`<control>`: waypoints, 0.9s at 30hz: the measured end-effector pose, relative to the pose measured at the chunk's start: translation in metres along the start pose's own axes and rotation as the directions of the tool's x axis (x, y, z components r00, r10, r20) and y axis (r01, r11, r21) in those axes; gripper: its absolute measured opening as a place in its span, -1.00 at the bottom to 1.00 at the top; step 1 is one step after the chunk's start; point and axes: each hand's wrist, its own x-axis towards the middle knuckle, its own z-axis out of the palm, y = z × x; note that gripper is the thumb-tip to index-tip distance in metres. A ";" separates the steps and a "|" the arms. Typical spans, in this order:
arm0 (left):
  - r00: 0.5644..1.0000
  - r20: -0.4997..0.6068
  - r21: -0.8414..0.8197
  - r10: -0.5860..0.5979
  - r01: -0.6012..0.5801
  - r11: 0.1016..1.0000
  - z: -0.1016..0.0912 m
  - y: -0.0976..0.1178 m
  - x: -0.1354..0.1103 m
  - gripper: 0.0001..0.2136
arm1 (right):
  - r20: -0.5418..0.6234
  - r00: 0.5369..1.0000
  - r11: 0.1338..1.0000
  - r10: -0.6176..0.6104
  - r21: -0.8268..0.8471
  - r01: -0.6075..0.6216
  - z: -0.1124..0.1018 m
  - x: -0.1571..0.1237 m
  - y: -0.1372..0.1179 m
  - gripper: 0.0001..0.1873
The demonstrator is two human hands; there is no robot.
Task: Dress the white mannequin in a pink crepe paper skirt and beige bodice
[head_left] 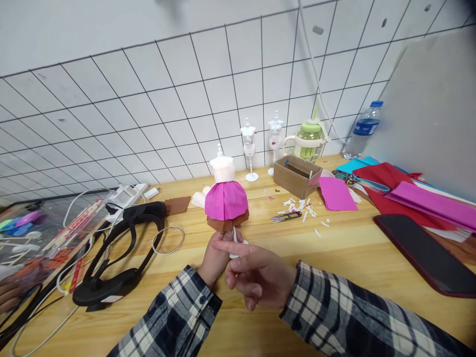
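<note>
A miniature dress form [219, 149] stands upright in front of me, wearing a pale pink top [223, 169] and a magenta pleated skirt [226, 201] over a brown lower layer [227, 223]. Just below the skirt, my left hand [215, 258] is closed around the form's white stand [235, 235], its fingers partly hidden by my right hand. My right hand [260, 272] crosses in front with the index finger stretched out and the other fingers loosely bent and apart. I see nothing held in it. Its fingertip overlaps my left hand in the view; whether they touch, I cannot tell.
Two bare white dress forms [249, 148], a cardboard box [297, 176], a green-lidded cup [309, 141] and a water bottle [363, 131] stand near the wall. Thread snips [286, 216] lie beside white scraps [303, 208]. A phone [427, 253] sits right; a black headset [122, 253] and cables are left.
</note>
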 end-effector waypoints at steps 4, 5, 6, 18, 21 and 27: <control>0.999 -0.044 -0.098 -0.004 0.000 0.995 0.000 -0.005 0.001 -0.62 | -0.080 0.993 0.995 -0.091 -0.036 0.088 -0.001 0.004 0.002 -0.47; 0.998 -0.056 -0.100 -0.002 -0.004 0.995 0.000 -0.006 0.001 -0.61 | -0.130 0.985 0.993 -0.113 -0.032 0.109 -0.003 0.005 0.002 -0.55; 0.998 -0.064 -0.105 -0.001 -0.006 0.994 0.000 -0.006 0.001 -0.59 | -0.186 0.975 0.992 -0.124 -0.024 0.122 -0.004 0.006 0.002 -0.60; 0.997 0.052 -0.087 -0.055 0.059 0.994 0.006 0.006 -0.001 -0.66 | -0.423 0.870 0.965 -0.254 -0.048 0.258 -0.016 0.012 -0.002 -0.61; 0.997 0.023 -0.059 -0.069 0.070 0.996 0.007 0.007 -0.004 -0.72 | -0.402 0.879 0.962 -0.257 -0.016 0.274 -0.017 0.012 -0.002 -0.70; 0.997 -0.010 -0.039 -0.081 0.080 0.996 0.010 0.008 -0.006 -0.73 | -0.321 0.909 0.907 -0.266 0.237 0.349 -0.026 0.012 -0.004 -0.77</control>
